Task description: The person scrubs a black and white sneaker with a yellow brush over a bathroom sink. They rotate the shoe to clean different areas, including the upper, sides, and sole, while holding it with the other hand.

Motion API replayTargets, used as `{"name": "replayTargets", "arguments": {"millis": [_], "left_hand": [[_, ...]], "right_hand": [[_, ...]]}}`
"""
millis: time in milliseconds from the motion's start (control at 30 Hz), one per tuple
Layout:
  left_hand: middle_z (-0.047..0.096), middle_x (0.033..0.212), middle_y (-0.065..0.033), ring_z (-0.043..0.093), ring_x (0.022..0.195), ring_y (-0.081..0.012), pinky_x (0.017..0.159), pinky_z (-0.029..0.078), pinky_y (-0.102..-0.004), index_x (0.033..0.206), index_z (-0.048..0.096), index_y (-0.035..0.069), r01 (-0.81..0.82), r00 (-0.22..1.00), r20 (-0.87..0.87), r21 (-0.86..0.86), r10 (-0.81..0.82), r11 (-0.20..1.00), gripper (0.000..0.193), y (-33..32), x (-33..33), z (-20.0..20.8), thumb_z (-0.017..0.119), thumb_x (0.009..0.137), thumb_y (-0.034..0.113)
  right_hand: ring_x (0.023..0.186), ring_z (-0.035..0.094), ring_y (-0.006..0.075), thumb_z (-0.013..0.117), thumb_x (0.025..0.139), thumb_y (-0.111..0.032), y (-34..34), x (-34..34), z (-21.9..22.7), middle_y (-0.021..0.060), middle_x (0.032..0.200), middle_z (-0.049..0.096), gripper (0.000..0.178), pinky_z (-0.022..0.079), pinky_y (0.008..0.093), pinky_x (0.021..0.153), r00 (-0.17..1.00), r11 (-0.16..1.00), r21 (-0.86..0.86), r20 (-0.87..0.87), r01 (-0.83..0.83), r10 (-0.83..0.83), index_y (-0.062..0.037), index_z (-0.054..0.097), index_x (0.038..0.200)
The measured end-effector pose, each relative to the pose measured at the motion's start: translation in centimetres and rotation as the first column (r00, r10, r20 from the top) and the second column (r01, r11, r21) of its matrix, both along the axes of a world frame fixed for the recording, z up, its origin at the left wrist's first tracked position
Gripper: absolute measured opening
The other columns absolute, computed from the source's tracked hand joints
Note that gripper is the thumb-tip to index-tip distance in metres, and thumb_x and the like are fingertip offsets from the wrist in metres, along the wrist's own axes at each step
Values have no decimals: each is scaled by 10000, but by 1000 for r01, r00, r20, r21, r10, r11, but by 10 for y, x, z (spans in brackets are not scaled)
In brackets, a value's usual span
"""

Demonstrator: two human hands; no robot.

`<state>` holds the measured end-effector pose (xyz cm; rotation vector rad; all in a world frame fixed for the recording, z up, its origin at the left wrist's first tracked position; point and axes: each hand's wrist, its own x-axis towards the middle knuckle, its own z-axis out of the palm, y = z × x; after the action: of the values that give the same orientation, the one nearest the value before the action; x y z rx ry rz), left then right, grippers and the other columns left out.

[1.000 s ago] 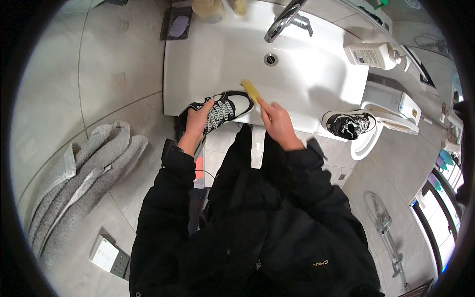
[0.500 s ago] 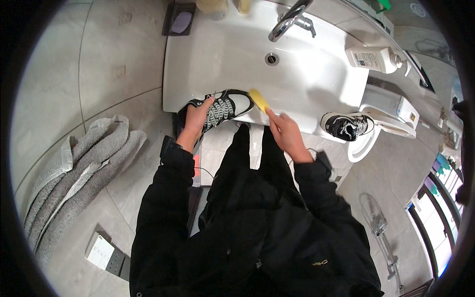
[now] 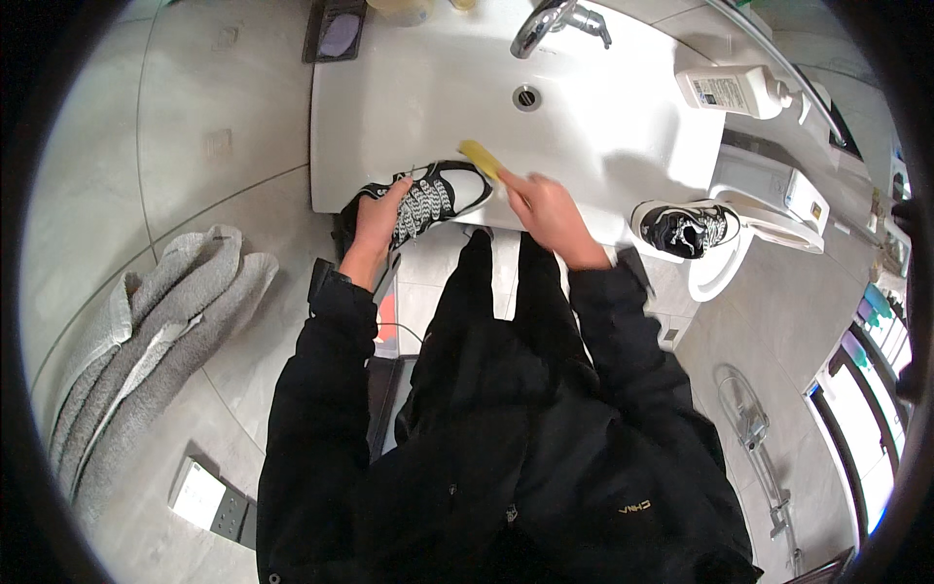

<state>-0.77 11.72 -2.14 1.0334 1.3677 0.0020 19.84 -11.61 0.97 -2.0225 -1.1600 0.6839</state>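
A black-and-white sneaker [image 3: 422,208] is held over the sink's near edge by my left hand [image 3: 376,220], which grips it at the heel and ankle opening. Its toe points right, and patterned laces cross its top. My right hand [image 3: 549,216] is closed round the handle of a yellow brush [image 3: 481,159]. The brush head is at the far side of the toe, very near or touching it; contact is hard to make out. The matching sneaker [image 3: 685,230] rests on the sink's right front corner, well away from both hands.
The white sink [image 3: 418,92] has a chrome faucet [image 3: 541,27] at its back and a drain below. A pump bottle [image 3: 732,91] lies along the right rim. A soap dish [image 3: 337,35] stands at the far left. Grey towels [image 3: 161,341] hang left; a toilet [image 3: 769,195] stands right.
The brush has moved left and away from me, from the toe's tip to its far side. My left hand still grips the sneaker. The whole view has shifted slightly.
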Motion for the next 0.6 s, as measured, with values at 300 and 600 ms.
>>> {"name": "replayTargets", "arguments": {"millis": [300, 600], "left_hand": [[762, 985, -108, 734, 805, -177, 713, 578, -337, 1076, 736, -97, 13, 1000, -6, 45, -12, 999, 427, 1, 2, 0, 828, 933, 296], [762, 980, -110, 740, 806, -178, 720, 581, -331, 1061, 745, -75, 11, 1000, -11, 66, -10, 998, 411, 0, 1, -2, 831, 926, 303]], "right_hand": [[710, 630, 405, 631, 1028, -179, 0, 12, -1, 193, 790, 619, 356, 510, 512, 693, 997, 979, -203, -76, -31, 16, -148, 752, 1361], [737, 611, 421, 600, 1031, -122, -17, 9, -16, 215, 785, 584, 418, 495, 492, 713, 991, 950, -311, -135, -16, -28, -143, 710, 1433]]}}
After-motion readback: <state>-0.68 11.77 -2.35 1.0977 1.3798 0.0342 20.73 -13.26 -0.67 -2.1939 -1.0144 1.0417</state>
